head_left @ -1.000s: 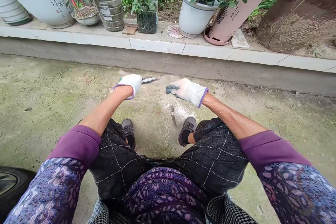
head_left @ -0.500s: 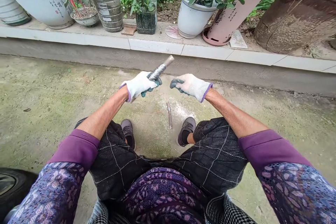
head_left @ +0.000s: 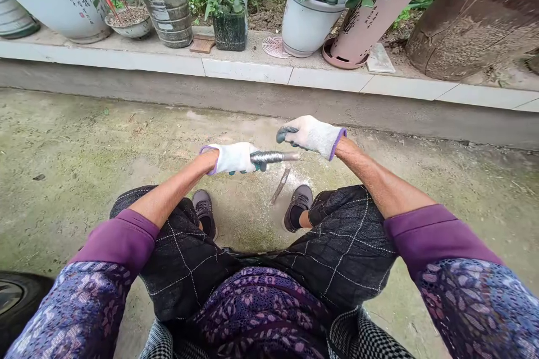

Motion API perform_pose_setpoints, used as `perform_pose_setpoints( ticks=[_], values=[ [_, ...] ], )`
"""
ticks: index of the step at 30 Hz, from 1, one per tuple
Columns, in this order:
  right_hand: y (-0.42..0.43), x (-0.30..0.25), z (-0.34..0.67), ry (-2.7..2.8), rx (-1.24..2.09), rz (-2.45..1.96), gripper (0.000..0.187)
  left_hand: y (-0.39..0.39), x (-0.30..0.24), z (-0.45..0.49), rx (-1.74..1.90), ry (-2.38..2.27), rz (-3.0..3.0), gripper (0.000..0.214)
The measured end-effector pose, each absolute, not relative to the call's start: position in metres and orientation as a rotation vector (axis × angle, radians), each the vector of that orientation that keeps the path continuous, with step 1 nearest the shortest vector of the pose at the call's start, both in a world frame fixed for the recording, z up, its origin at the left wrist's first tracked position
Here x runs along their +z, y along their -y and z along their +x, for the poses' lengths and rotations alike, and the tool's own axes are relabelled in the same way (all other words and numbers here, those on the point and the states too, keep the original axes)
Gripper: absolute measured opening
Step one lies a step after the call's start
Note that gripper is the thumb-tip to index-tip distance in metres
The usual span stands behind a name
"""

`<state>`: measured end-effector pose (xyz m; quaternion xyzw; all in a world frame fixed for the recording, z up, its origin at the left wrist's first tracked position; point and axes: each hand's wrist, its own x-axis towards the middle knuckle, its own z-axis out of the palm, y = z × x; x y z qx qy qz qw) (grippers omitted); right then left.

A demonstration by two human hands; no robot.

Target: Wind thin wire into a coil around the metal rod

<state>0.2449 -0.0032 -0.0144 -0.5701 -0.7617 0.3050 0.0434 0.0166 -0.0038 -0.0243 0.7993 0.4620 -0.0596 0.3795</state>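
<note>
My left hand (head_left: 240, 158), in a white glove with dark green palm and fingertips, is closed around a stick wrapped in silvery wire-like winding (head_left: 269, 157). The stick is about level, its bare end pointing right. My right hand (head_left: 309, 134), gloved alike, hovers just above and right of that end with fingers curled together. Whether it pinches something thin cannot be made out. Below the hands, between my shoes, a short brown stick (head_left: 280, 186) shows slantwise beside white powdery specks; whether it lies on the ground or hangs is unclear.
Ahead runs a low tiled ledge (head_left: 248, 71) with several potted plants, among them a white pot (head_left: 309, 22), a tilted pink planter (head_left: 357, 33) and a large brown pot (head_left: 458, 22). A black wheel (head_left: 21, 303) is at lower left. Mossy concrete (head_left: 105, 146) lies underfoot.
My left hand has lowered and turned the wrapped stick from slanting upward to about level. The brown stick below has swung from near upright to slanted. My right hand has barely shifted.
</note>
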Motion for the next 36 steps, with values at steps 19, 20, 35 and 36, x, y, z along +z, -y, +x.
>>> perform_pose_setpoints(
  ticks=[19,20,35,36],
  values=[
    [0.002,-0.015,0.241,2.452,0.771,-1.787,0.023,-0.005,-0.049,0.024,-0.582,-1.189,2.634,0.034],
    [-0.001,-0.016,0.244,2.406,0.806,-1.815,0.022,-0.003,-0.044,0.025,-0.479,-1.159,2.57,0.031],
    [0.016,-0.012,0.217,2.553,0.803,-1.669,0.022,-0.036,-0.044,0.009,-0.021,-1.62,2.234,0.026],
    [0.016,-0.012,0.22,2.582,0.743,-1.677,0.022,-0.038,-0.047,0.008,-0.194,-1.643,2.394,0.023]
  ],
)
